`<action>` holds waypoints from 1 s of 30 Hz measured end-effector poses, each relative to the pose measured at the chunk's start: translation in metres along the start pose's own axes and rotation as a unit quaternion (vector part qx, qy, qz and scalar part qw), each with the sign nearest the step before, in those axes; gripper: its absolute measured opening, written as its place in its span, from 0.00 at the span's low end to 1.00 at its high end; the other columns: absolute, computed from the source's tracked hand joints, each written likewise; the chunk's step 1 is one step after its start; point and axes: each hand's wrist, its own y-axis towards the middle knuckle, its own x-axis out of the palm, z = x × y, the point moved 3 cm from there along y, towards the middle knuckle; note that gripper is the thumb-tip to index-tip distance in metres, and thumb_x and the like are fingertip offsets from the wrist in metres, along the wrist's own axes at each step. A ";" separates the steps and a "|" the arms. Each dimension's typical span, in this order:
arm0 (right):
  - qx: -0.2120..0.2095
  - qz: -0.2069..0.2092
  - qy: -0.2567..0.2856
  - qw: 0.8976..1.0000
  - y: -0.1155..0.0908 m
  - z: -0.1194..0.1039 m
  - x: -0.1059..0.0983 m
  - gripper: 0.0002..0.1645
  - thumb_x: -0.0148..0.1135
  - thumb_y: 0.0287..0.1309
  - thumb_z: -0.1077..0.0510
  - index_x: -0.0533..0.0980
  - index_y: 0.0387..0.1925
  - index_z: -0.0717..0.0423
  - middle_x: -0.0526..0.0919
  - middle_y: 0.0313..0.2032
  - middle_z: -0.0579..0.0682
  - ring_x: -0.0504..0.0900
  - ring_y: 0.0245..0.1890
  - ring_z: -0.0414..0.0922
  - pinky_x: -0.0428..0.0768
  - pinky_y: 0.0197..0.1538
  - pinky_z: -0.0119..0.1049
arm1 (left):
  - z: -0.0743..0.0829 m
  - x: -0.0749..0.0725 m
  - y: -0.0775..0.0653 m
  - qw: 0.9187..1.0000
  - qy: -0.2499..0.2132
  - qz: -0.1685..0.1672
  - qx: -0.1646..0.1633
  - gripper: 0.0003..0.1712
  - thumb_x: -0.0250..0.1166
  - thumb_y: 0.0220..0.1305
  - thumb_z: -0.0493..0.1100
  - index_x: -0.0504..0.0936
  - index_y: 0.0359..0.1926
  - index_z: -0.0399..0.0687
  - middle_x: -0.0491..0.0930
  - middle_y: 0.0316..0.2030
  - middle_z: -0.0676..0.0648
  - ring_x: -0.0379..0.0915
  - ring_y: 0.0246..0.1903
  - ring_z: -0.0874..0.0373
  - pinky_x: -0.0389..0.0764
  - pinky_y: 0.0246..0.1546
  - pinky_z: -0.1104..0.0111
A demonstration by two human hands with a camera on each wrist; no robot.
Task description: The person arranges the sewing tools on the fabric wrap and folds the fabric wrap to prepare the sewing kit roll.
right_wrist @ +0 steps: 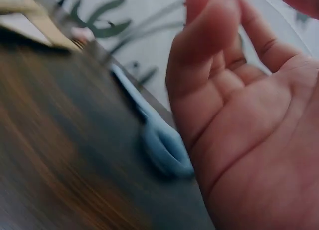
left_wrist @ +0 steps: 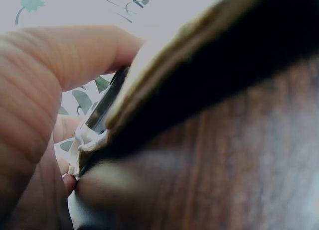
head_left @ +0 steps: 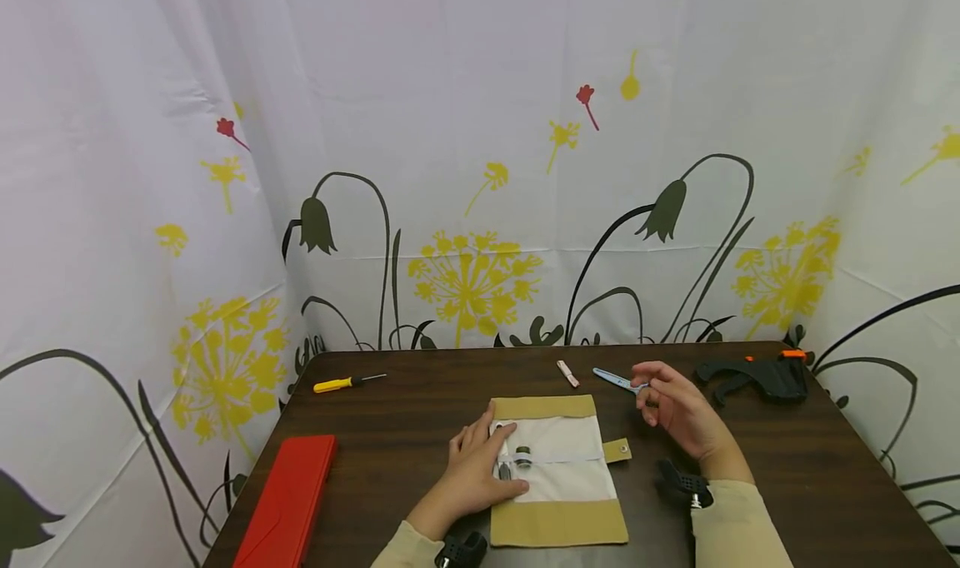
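Note:
An unrolled tan-and-white cloth organizer (head_left: 559, 526) lies in the middle of the table. Across its left part rests my left hand (head_left: 474, 468), thumb and forefinger spread over the cloth. Between them a dark, slim metal item (head_left: 505, 471) and a small green-and-white round item (head_left: 522, 456) sit at the elastic band. The left wrist view gives the cloth's edge (left_wrist: 164, 65) under the thumb; the other fingers are partly hidden. My right hand (head_left: 678, 410), fingers loosely bent and holding nothing, hovers beside light-blue scissors (head_left: 617, 379). Their handle (right_wrist: 167, 153) appears behind the palm in the right wrist view.
A small pale clothespin (head_left: 567, 373) lies left of the scissors. Far right is a black bar clamp (head_left: 757, 378) with orange parts. A yellow-handled screwdriver (head_left: 341, 383) lies back left, and a red case (head_left: 288, 501) at the left edge. A curtain (head_left: 480, 176) hangs behind.

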 end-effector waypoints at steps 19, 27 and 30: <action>0.194 0.280 -0.376 0.862 -0.021 -0.002 -0.036 0.34 0.64 0.79 0.45 0.71 0.75 0.59 0.82 0.48 0.50 0.77 0.34 0.42 0.78 0.30 0.37 | 0.001 0.003 0.001 0.999 -0.002 0.036 -0.016 0.45 0.82 0.59 0.60 0.77 0.75 0.60 0.52 0.86 0.35 0.53 0.81 0.31 0.49 0.74 0.28; 0.167 0.236 -0.519 0.804 -0.013 0.001 -0.034 0.38 0.71 0.73 0.44 0.74 0.74 0.58 0.80 0.55 0.65 0.79 0.42 0.53 0.80 0.41 0.45 | 0.000 0.005 0.001 0.999 -0.010 0.039 -0.015 0.43 0.81 0.60 0.59 0.78 0.74 0.58 0.53 0.86 0.35 0.53 0.80 0.30 0.49 0.74 0.29; 0.162 0.233 -0.564 0.775 -0.010 0.002 -0.032 0.39 0.73 0.70 0.42 0.75 0.73 0.58 0.79 0.56 0.67 0.79 0.53 0.60 0.79 0.53 0.54 | 0.000 0.004 0.001 0.999 -0.006 0.040 -0.013 0.43 0.81 0.60 0.59 0.78 0.74 0.58 0.53 0.86 0.35 0.53 0.80 0.30 0.49 0.74 0.29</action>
